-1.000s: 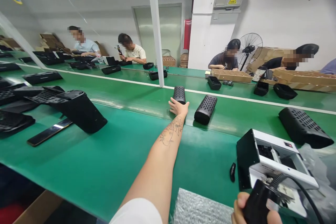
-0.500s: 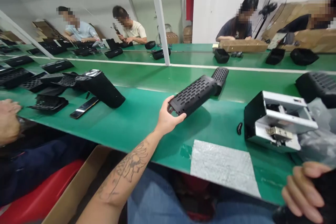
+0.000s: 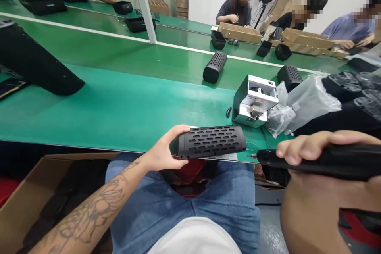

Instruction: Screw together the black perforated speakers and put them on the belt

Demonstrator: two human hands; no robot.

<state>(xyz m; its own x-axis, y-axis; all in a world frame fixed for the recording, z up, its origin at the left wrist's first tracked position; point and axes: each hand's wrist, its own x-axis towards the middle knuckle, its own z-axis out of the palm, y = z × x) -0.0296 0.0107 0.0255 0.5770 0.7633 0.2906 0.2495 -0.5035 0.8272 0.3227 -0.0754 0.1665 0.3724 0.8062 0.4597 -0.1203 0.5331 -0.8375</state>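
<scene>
My left hand (image 3: 166,149) is closed around the left end of a black perforated plastic housing (image 3: 212,141). The housing lies roughly level over the table's near edge, slotted face up, with a silvery mat (image 3: 230,156) mostly hidden beneath it. On the right, my right hand (image 3: 309,149) grips a black electric screwdriver (image 3: 348,162). Its thin bit points left, a short gap from the housing's right end; a small screw seems to be on the tip, too small to be sure. Beyond the housing stands a black-and-white screw feeder (image 3: 255,103).
Another perforated housing (image 3: 215,66) stands farther back on the green table (image 3: 133,99). A dark curved shell (image 3: 44,61) lies at left, plastic bags (image 3: 309,95) at right. A cardboard box (image 3: 32,182) sits below left. Several people work across the table beside a post (image 3: 144,8).
My left hand has drawn the housing back toward me and levelled it, away from the other housing. The screwdriver in my right hand has come up and left into view. My view has swung right and down.
</scene>
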